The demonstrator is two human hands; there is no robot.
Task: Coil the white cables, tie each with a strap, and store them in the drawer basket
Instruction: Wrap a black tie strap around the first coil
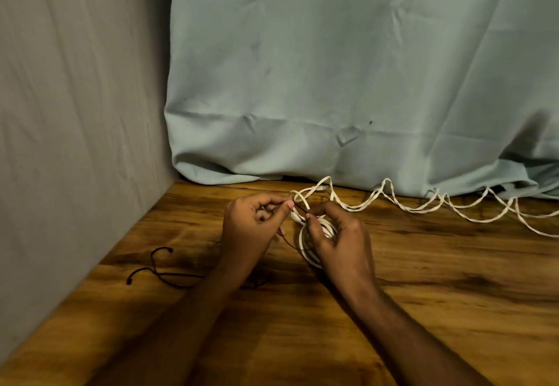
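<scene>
A small coil of white cable (314,239) sits near the middle of the wooden table (423,295), held against the palm side of the right hand (338,240), whose fingers curl over the loops while thumb and forefinger pinch a thin dark strap (299,207) at the coil's upper edge. The left hand (252,222) is just beside it on the left, its fingers curled and its thumb and forefinger pinching the other end of that strap close to the coil's top — the two hands almost touch there. The strap runs in a short diagonal between the two pinches, and a thin dark strand trails down below the left hand toward the table. The coil stands roughly on edge, tilted, its long axis running from upper left to lower right. From its top a loose loop rises, and a second uncoiled cable (429,204) snakes away to the right in wavy bends along the foot of a pale green cloth (332,83) — its long run lies left to right, leaving the picture at the right edge. Well apart to the left, another dark strap (157,267) lies loose on the table near a grey fabric wall (75,113). No drawer or basket is in view.
</scene>
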